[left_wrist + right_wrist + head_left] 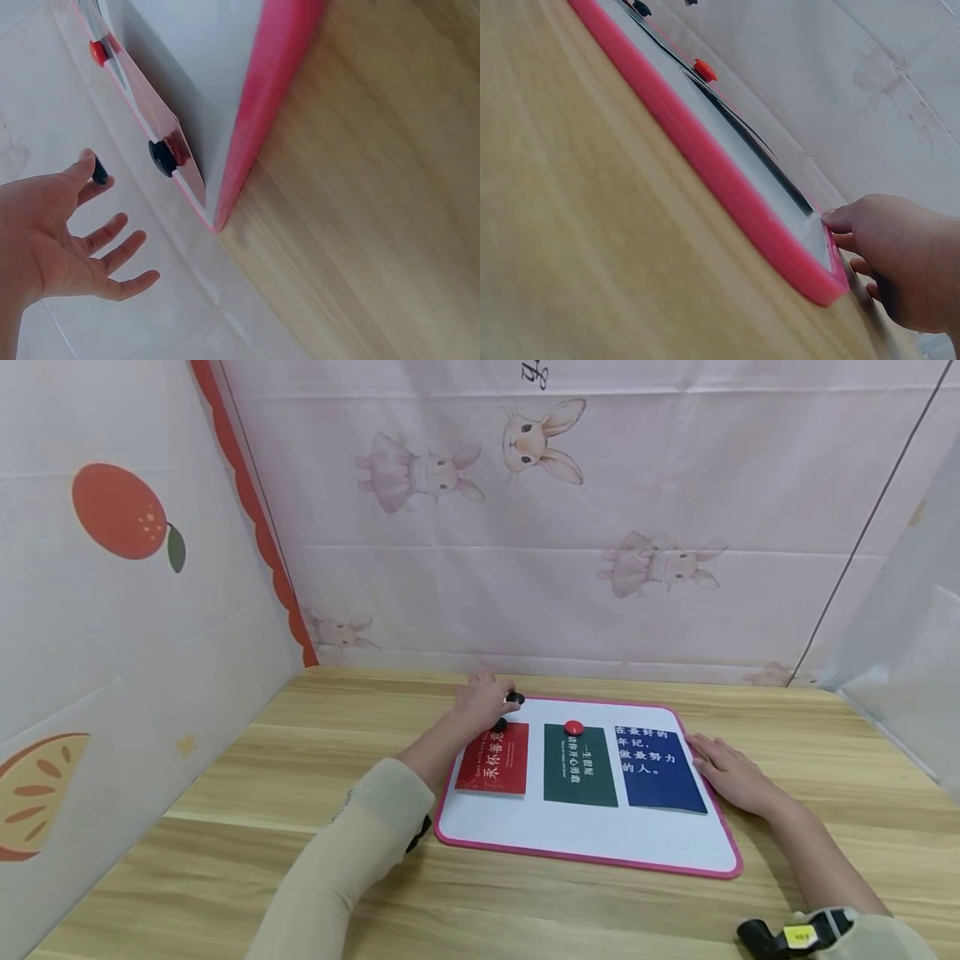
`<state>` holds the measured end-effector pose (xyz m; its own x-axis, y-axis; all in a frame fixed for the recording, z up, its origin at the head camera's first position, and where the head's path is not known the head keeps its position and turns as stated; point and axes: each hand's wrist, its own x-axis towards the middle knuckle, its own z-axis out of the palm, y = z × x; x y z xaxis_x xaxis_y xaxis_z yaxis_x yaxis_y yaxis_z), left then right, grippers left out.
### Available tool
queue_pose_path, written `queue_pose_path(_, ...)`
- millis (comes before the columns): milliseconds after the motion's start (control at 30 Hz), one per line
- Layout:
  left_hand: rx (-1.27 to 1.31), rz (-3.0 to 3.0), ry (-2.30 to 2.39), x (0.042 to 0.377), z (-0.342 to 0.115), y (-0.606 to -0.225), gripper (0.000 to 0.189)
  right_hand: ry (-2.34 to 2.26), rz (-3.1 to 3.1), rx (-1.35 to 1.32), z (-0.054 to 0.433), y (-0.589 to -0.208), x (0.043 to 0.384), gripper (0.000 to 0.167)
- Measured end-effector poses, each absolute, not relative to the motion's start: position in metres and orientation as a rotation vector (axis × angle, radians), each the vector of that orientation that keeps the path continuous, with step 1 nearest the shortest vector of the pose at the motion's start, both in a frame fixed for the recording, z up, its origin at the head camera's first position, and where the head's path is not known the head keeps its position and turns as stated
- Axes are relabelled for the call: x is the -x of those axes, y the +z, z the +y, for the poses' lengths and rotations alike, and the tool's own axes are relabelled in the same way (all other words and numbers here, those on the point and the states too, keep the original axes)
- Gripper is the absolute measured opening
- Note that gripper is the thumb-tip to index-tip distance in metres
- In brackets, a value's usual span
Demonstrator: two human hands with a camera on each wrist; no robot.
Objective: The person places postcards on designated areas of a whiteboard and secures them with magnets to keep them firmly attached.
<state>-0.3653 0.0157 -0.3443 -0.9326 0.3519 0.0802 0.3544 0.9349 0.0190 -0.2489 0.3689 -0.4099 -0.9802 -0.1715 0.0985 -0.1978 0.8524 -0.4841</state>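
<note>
My left hand (482, 702) is over the top left corner of a pink-edged whiteboard (577, 843), pinching a black magnet (100, 171) between thumb and forefinger. Its other fingers spread loosely. Just below, another black magnet (162, 157) sits at the top of a red card (495, 764) on the board. A red magnet (573, 727) lies at the top of the green card (581, 777) in the middle. On the right is a blue card (660, 772) with white writing. My right hand (738, 777) rests against the board's right edge, thumb at the rim (832, 251).
The board lies flat on a wood-grain table (225, 827). Behind the table hangs a pale curtain (480, 602) printed with rabbits, and a white sheet with fruit prints (120, 510) stands at the left. Black straps (795, 935) circle both wrists.
</note>
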Motion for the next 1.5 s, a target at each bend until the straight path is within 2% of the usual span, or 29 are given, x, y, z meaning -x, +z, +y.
queue_pose_path(1500, 0.601, -2.987, -0.051, 0.357, 0.056, -0.343, 0.041, 0.801, -2.985, -0.290, 0.369, -0.411, 0.248, 0.054)
